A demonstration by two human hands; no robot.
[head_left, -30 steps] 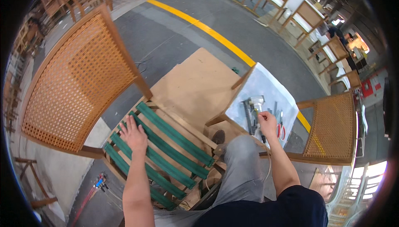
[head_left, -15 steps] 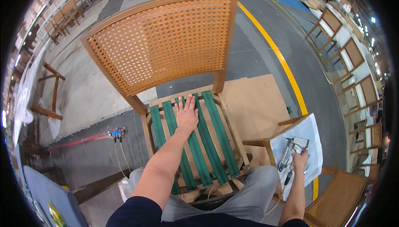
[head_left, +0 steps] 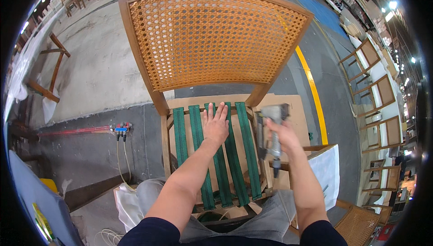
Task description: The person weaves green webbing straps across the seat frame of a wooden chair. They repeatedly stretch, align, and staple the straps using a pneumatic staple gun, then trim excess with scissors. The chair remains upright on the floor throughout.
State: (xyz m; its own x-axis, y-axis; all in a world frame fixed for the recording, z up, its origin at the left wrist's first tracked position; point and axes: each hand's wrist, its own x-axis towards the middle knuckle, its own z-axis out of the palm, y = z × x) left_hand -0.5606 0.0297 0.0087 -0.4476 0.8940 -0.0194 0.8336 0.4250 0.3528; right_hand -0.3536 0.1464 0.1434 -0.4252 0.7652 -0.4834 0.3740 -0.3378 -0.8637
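Observation:
A wooden chair with a woven cane back (head_left: 216, 43) stands between my knees, its back away from me. Several green webbing straps (head_left: 248, 147) run front to back over its open seat frame. My left hand (head_left: 216, 127) lies flat on the straps near the back rail, fingers stretched and apart. In my right hand (head_left: 285, 137) is an air staple gun (head_left: 273, 111), gripped by its handle and held up over the right side of the seat frame. It is slightly blurred, and its nose appears apart from the straps.
Beside my right knee is a small wooden piece topped with a white sheet (head_left: 325, 174). Brown cardboard (head_left: 291, 110) lies under the chair. On the left floor sits an air-line manifold (head_left: 121, 128) with hoses. More chairs (head_left: 383, 131) line the right, past a yellow floor line (head_left: 313, 86).
My right hand has lifted the staple gun off the white-topped piece and brought it left to the seat's right side. My left hand stays on the straps. The view has shifted.

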